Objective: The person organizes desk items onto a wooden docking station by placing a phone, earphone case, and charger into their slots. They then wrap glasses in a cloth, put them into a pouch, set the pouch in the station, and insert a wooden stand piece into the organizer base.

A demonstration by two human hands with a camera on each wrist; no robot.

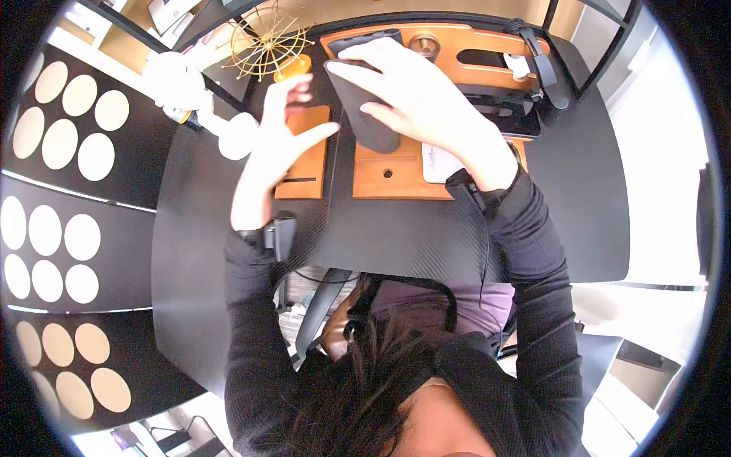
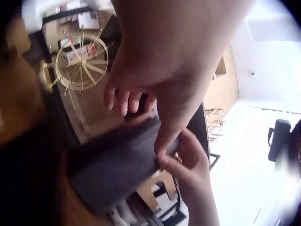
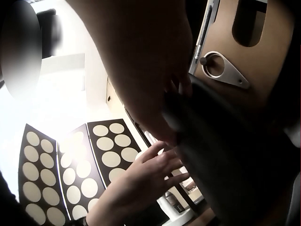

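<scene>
My right hand [image 1: 426,91] grips a long dark grey object with rounded ends [image 1: 373,126], shaped like a slim case, near its far end. The object slants over the orange-brown boards on the desk. To its left, my left hand [image 1: 278,145] is raised with fingers loosely bent and thumb stretched toward it. In the left wrist view, that thumb overlaps the edge of the dark object [image 2: 117,165], close by the right hand's [image 2: 193,165] fingertips. The right wrist view shows the left hand [image 3: 136,183] beside the object too, its fingers spread.
An orange-brown board with a slot [image 1: 304,179] and another with a round hole [image 1: 373,183] lie on the black desk [image 1: 396,236]. A gold wire wheel [image 1: 268,47] stands at the back left. An upright orange-brown panel [image 1: 472,42] holds a hanging black strap [image 1: 537,57].
</scene>
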